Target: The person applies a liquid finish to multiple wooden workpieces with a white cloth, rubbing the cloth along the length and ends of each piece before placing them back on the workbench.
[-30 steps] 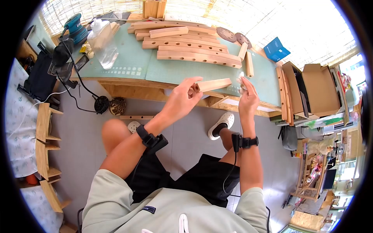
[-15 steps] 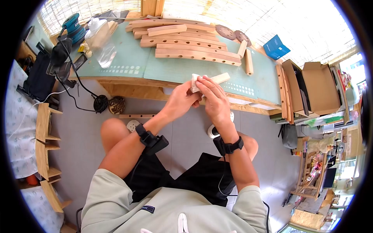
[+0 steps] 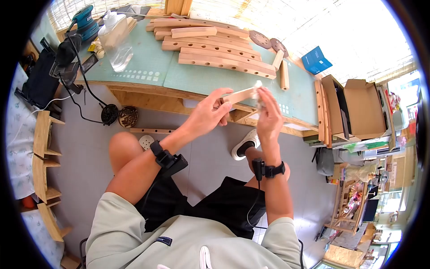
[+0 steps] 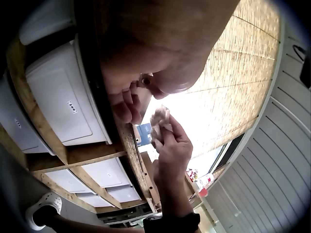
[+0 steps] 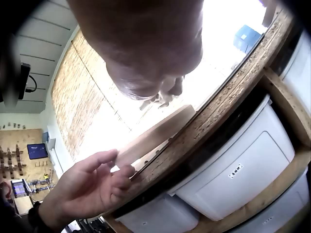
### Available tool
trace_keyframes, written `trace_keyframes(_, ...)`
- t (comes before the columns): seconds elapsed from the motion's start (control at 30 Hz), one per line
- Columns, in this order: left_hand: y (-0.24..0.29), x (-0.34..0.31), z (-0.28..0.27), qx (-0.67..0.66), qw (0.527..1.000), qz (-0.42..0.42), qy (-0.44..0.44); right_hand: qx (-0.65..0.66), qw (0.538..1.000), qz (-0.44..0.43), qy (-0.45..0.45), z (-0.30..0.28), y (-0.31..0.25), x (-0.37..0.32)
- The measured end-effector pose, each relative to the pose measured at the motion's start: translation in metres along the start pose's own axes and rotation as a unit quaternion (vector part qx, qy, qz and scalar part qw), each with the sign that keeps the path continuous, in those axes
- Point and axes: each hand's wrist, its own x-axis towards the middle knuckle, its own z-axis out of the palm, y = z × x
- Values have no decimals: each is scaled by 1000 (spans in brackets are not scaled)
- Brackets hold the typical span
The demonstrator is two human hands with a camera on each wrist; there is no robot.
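Observation:
My left hand (image 3: 207, 111) grips a short wooden block (image 3: 238, 96) by its near end, thumb on one side and curled fingers on the other. The block juts up and right, over the front edge of the workbench (image 3: 148, 89). A crumpled white cloth (image 3: 257, 91) is pinched in my right hand (image 3: 270, 120), at the block's far end. In the left wrist view the bunched cloth (image 4: 159, 127) shows between thumb and fingers, and a round hole marks the block's held end. From the right wrist, the block's long bare side (image 5: 158, 136) is visible.
Long drilled wooden rails (image 3: 215, 51) lie in a row on the green mat, with shorter blocks near them. A clear bottle (image 3: 117, 45) and a blue sander (image 3: 85, 22) stand at left. An open cardboard box (image 3: 365, 107) is at right. White drawers (image 5: 238, 170) sit under the bench.
My right hand came from the right to the block's held end with the cloth, then slid out to its far end. The left hand keeps its grip on the block.

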Motion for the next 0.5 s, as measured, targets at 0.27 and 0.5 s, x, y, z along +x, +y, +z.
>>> trace_keyframes(0.27,-16,9,-5,-5,999,6,-37,28,984,-150,-91,26,-37,-9)
trace_keyframes(0.5,-5,2,-3,-19,1000,6,-25,-30,998,-53,-17,19,45,10)
